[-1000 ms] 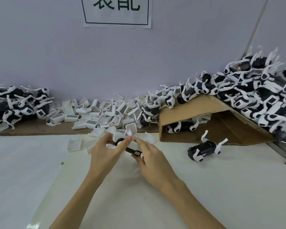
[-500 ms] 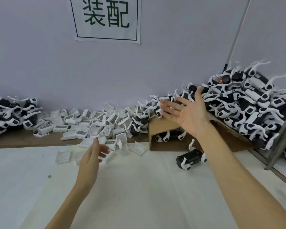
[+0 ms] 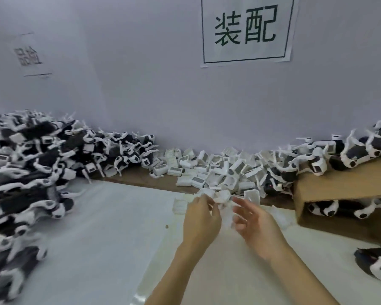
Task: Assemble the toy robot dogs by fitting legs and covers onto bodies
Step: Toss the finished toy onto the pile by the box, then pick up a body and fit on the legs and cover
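- left hand (image 3: pixel 201 219) near centre of worktop (image 3: pixel 97 227), fingers curled toward the loose white covers; looks like fingertips pinch or touch one white cover (image 3: pixel 204 193), blur makes it hard to confirm the grip
- right hand (image 3: pixel 254 219) just beside the left, fingers loosely spread and relaxed, holding nothing that can be made out
- step in hand, as judged: picking a cover from the pile edge to start another dog; no body in either hand
- do it well: take one cover only, from the loose edge just beyond the fingertips, not from the deep heap; pieces overlap and a neighbour may drag along
- turn the cover so its open side faces the body before pressing; orientation of the pinched piece can't be read here
- right hand free, so best used to fetch a body; black-and-white dog (image 3: pixel 376 264) lies at the right edge of the worktop, well apart from the hands
- cover pile (image 3: pixel 216 170) sits farther back along the brown ledge, against the wall
- cardboard box (image 3: pixel 339 190) to the right, tilted, with dogs under and on it
- big heap of dogs (image 3: pixel 31 168) at left, well apart; keep that stock unmixed
- wall sign (image 3: pixel 246 29) behind, no bearing on the grasp
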{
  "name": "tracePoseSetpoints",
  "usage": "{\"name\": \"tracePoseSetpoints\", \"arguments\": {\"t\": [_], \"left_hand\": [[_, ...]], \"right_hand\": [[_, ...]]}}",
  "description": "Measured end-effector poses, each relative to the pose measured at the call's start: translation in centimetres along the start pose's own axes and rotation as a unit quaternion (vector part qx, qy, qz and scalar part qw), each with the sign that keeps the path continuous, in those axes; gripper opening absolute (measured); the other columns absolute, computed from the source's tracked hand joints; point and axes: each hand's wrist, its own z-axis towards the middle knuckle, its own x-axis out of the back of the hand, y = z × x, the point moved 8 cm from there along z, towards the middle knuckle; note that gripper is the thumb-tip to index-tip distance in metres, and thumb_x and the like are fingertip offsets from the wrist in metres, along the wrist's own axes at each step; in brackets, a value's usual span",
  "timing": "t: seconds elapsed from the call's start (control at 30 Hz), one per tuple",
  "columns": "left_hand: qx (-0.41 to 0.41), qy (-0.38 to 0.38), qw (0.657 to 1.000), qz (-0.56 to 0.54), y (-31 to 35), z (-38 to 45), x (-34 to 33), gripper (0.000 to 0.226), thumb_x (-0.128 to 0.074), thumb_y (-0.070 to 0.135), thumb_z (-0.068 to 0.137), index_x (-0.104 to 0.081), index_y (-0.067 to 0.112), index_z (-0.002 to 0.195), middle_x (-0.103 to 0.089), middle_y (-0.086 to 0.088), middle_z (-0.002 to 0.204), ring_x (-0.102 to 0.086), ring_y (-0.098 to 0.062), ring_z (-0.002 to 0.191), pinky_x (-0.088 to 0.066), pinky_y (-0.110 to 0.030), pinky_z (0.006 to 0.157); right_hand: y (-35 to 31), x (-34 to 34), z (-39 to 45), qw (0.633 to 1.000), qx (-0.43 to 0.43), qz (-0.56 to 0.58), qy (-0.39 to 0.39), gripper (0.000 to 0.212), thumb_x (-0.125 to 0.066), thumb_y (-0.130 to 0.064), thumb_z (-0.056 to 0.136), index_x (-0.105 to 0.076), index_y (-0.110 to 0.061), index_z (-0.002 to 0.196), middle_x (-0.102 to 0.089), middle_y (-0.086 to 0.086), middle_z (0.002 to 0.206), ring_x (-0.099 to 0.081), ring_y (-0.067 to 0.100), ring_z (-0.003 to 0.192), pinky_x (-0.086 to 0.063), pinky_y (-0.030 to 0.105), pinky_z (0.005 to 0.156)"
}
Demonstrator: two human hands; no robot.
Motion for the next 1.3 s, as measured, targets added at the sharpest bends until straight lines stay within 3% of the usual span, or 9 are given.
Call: {"name": "tracePoseSetpoints", "arguments": {"t": [0.2,0.37,0.53,0.63,0.73,0.97,1.1,1.23,1.3], "left_hand": [[0.040,0.054,0.965,0.255,-7.8,10.1,11.6,0.066,-0.060,0.057,0.100,-0.045,0.015,0.149,-0.029,-0.017,0.163,-0.028,-0.041,0.145,-0.038,-0.055,0.112],[0.087,0.076,0.857,0.503,-14.6,19.9,25.2,0.122,-0.070,0.085,0.077,-0.003,0.039,0.168,0.015,-0.012,0.175,0.010,-0.051,0.159,-0.029,-0.087,0.108],[0.144,0.034,0.820,0.552,-19.1,27.5,31.7,0.127,-0.083,0.077,0.070,-0.010,0.037,0.166,-0.011,-0.023,0.171,-0.024,-0.062,0.150,-0.040,-0.080,0.106],[0.088,0.083,0.846,0.518,-20.5,29.5,31.1,0.082,-0.089,0.041,0.084,-0.044,0.024,0.151,-0.055,-0.022,0.139,-0.049,-0.055,0.127,-0.049,-0.066,0.101],[0.042,0.162,0.911,0.376,-21.2,29.4,30.7,0.036,-0.078,0.007,0.084,-0.067,0.012,0.118,-0.070,-0.019,0.109,-0.058,-0.047,0.111,-0.048,-0.052,0.095],[-0.020,0.042,0.975,0.218,-21.7,21.9,20.9,0.039,-0.076,0.024,0.079,-0.075,0.020,0.117,-0.073,-0.003,0.077,-0.064,-0.019,0.068,-0.055,-0.033,0.076],[-0.142,-0.123,0.935,0.301,-18.3,18.7,11.5,0.050,-0.070,0.056,0.092,-0.061,0.041,0.140,-0.071,0.008,0.095,-0.065,-0.012,0.086,-0.055,-0.037,0.087],[-0.204,0.095,0.909,0.350,-14.3,21.7,15.2,0.077,-0.030,0.090,0.094,-0.063,0.028,0.127,-0.068,0.008,0.114,-0.068,-0.019,0.085,-0.052,-0.032,0.059],[-0.185,0.161,0.897,0.367,-14.2,24.4,17.9,0.081,-0.030,0.092,0.092,-0.059,0.027,0.131,-0.062,-0.004,0.131,-0.066,-0.030,0.107,-0.060,-0.045,0.072]], "right_hand": [[2.6,-3.7,3.4,0.996,-0.018,-0.075,-0.037,0.028,-0.054,-0.022,0.105,-0.073,-0.003,0.114,-0.067,0.008,0.077,-0.061,0.016,0.056,-0.044,0.022,0.040],[6.4,-8.8,6.5,0.983,-0.048,-0.156,-0.084,0.028,-0.057,-0.019,0.103,-0.074,0.001,0.112,-0.066,0.015,0.082,-0.061,0.023,0.058,-0.043,0.027,0.041],[8.6,-12.5,9.9,0.972,-0.037,-0.197,-0.120,0.025,-0.057,-0.017,0.104,-0.079,-0.004,0.102,-0.065,0.015,0.084,-0.061,0.024,0.061,-0.044,0.027,0.045],[8.7,-13.7,11.6,0.972,-0.029,-0.200,-0.124,0.026,-0.056,-0.015,0.105,-0.080,-0.006,0.101,-0.067,0.014,0.084,-0.062,0.023,0.062,-0.045,0.027,0.045],[7.9,-13.6,12.4,0.971,-0.014,-0.205,-0.123,0.026,-0.056,-0.014,0.105,-0.080,-0.007,0.102,-0.068,0.012,0.084,-0.062,0.021,0.063,-0.045,0.027,0.046],[5.2,-11.5,11.5,0.978,0.001,-0.183,-0.104,0.027,-0.056,-0.013,0.103,-0.082,-0.010,0.100,-0.067,0.009,0.081,-0.061,0.017,0.061,-0.043,0.023,0.045],[4.4,-10.2,10.8,0.982,-0.007,-0.162,-0.095,0.026,-0.057,-0.013,0.102,-0.082,-0.008,0.100,-0.067,0.009,0.082,-0.060,0.018,0.060,-0.043,0.023,0.045],[4.4,-9.1,10.6,0.976,-0.012,-0.184,-0.114,0.024,-0.065,-0.022,0.091,-0.081,-0.009,0.102,-0.067,0.008,0.084,-0.061,0.017,0.064,-0.044,0.023,0.047],[4.7,-8.5,10.7,0.979,-0.025,-0.164,-0.115,0.026,-0.066,-0.021,0.089,-0.080,-0.007,0.106,-0.067,0.009,0.084,-0.060,0.018,0.063,-0.043,0.023,0.045]]}}
